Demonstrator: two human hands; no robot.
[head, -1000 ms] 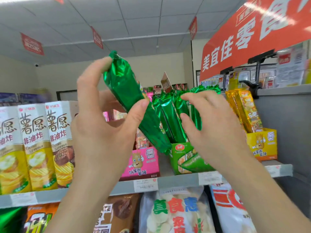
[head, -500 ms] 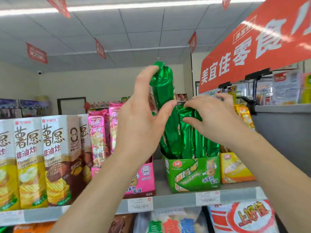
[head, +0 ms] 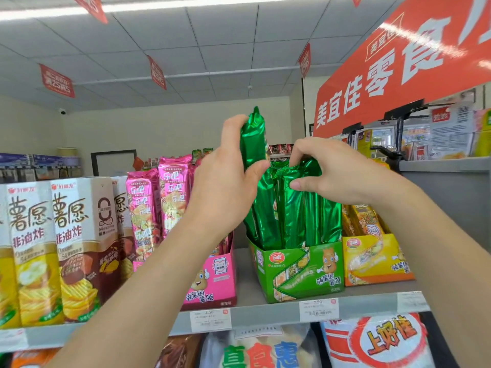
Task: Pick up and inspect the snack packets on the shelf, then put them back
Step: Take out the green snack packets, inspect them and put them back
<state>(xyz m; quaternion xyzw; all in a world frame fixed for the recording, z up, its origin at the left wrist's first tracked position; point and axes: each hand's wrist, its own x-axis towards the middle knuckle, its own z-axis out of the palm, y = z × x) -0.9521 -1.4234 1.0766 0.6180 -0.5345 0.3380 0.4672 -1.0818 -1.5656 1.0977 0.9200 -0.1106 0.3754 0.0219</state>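
tilted before, the long green foil snack packet [head: 253, 136] stands upright, gripped by the left hand [head: 223, 192], re-entering its green cardboard box [head: 300, 272] while the right hand [head: 334, 173] pinches neighbouring packets [head: 292, 211] aside; next, slide it down.

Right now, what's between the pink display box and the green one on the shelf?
Nothing: a narrow bare strip of shelf separates the pink display box and the green display box, per the head view.

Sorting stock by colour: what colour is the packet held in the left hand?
The packet is shiny metallic green, clearest in the head view.
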